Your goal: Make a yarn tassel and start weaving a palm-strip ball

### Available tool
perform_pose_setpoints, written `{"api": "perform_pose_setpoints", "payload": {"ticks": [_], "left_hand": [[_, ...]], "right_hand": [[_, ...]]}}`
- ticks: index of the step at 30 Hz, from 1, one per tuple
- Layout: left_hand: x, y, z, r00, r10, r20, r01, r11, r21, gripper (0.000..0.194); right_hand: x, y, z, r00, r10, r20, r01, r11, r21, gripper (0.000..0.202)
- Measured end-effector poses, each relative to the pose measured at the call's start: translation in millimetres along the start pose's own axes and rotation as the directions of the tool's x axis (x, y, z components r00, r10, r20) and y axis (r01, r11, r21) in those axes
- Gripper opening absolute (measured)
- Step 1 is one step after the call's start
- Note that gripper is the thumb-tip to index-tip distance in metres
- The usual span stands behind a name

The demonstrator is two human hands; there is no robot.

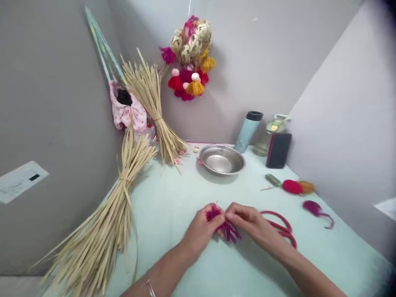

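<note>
Just above the desk (173, 194), between both hands: a magenta yarn tassel (231, 232). Held around its upper part in the grip of the left hand (204, 225). At the right hand (252, 220), a narrow grip, with fingertips pinched together beside the yarn, perhaps on a fine thread, too small to tell surely. Near the right wrist, red loops (285, 222). Farther behind, a steel bowl (222, 170); on the left, a tied bundle of straw strips (95, 231).

Soft light is casting a faint shadow below the round silver metal bowl (221, 164); right-hand corners are blurring darkly.
</note>
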State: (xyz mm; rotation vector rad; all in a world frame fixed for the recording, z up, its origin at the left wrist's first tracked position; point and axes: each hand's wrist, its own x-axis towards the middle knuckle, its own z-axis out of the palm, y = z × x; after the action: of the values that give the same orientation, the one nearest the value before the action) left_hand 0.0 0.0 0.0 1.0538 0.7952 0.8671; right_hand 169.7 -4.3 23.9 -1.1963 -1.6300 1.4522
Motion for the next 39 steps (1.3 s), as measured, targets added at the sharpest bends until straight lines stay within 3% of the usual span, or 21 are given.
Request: {"api": "perform_pose_setpoints", "payload": {"ticks": [7, 20, 26, 31, 39], "left_hand": [[-1, 4, -1.8, 1.000, -0.013, -0.016, 0.013, 0.999, -0.041, 0.021], [-2, 6, -0.5, 0.999, -0.041, -0.015, 0.041, 0.999, 0.001, 0.016], [-3, 9, -2.1, 0.999, -0.028, -0.043, 0.023, 0.993, -0.112, 0.011], [-3, 8, -1.7, 1.000, -0.010, -0.001, 0.010, 0.997, -0.082, 0.018], [-3, 9, -4.2, 0.997, 0.029, 0.066, -0.012, 0.967, -0.253, 0.019]], "right_hand": [[-2, -4, -2, 0.995, 0.059, -0.077, -0.058, 0.998, 0.016, 0.025], [-3, -12, 4, 0.996, 0.062, -0.063, -0.065, 0.997, -0.050, 0.007], [-1, -2, 3, 0.997, 0.051, -0.063, -0.051, 0.999, 0.010, 0.011], [-1, 3, 2, 0.995, 0.062, -0.074, -0.058, 0.997, 0.053, 0.010], [-1, -12, 11, 0.995, 0.099, -0.009, -0.094, 0.971, 0.220, 0.019]]}}
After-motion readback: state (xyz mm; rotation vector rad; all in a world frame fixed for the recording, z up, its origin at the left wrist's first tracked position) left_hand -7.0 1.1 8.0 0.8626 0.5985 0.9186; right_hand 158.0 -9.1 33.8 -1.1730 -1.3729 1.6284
